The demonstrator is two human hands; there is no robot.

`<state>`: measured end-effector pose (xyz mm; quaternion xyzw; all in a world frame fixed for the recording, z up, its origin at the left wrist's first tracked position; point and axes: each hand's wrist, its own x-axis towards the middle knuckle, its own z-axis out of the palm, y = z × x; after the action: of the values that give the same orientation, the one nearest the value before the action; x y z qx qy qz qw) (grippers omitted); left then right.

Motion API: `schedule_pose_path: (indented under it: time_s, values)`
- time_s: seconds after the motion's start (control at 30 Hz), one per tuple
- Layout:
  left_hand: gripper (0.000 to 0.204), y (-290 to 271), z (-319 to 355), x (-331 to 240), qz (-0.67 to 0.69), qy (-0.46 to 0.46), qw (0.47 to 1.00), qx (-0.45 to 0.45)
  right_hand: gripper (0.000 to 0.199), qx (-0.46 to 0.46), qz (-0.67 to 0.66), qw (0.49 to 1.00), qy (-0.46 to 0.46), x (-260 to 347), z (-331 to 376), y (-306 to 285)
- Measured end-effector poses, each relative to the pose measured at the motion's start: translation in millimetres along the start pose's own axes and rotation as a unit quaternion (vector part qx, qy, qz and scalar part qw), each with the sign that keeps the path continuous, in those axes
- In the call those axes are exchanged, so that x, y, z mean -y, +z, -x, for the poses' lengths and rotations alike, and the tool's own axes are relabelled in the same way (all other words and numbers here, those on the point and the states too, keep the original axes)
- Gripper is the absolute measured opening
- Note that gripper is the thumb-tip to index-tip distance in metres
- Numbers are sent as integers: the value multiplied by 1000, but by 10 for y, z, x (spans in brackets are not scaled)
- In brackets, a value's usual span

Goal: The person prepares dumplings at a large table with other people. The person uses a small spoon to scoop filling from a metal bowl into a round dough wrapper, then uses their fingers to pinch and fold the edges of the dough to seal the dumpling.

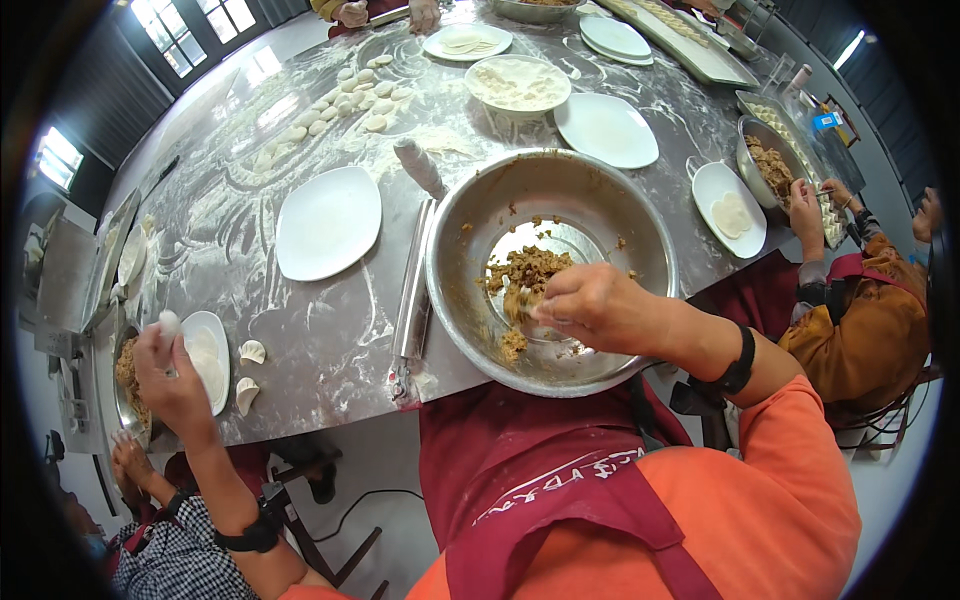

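A floury grey bench [310, 335] carries everything, and the biggest thing on it is one large metal bowl [640, 225], standing at its near edge right in front of the person. Two smaller metal bowls show: one on the right [743, 150] with filling in it, one at the far edge [535, 14]. Four white plates lie around the near part: a bare one left of the large bowl [330, 222], a bare one beyond it [605, 132], one on the right [708, 185] under a round of dough, and one by the left hand [218, 330]. Farther off are one dish of flour [517, 84] and two stacked plates [615, 40]. The person's right hand [575, 305] reaches inside the large bowl with fingers bent together at the loose brown filling [530, 268] on its floor; blur hides whether it grips anything. The left hand [170, 365] is raised above the bench's left side, thumb and fingers pinched around one small white piece [169, 324]. Two dumplings [252, 352] sit just right of the nearby plate. The small dough pieces [350, 98] farther back are too crowded to count.
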<state>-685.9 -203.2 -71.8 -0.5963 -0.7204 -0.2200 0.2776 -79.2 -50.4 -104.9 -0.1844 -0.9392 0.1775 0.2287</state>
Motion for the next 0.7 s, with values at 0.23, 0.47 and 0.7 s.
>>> schedule_pose_path:
  time_s: [0.23, 0.47, 0.7]
  values:
    - [18, -580, -16, -1817, 21, 191, 967, -166, 9, -23, -110, 992, 56, 293, 130, -238]
    - [22, -289, 420, -2746, 729, -220, 630, 150, 14, -43, -235, 965, 107, 455, 200, -215]
    - [34, 110, 418, -3374, 813, -394, 388, 182, 19, -85, -57, 987, 122, 122, 103, 109]
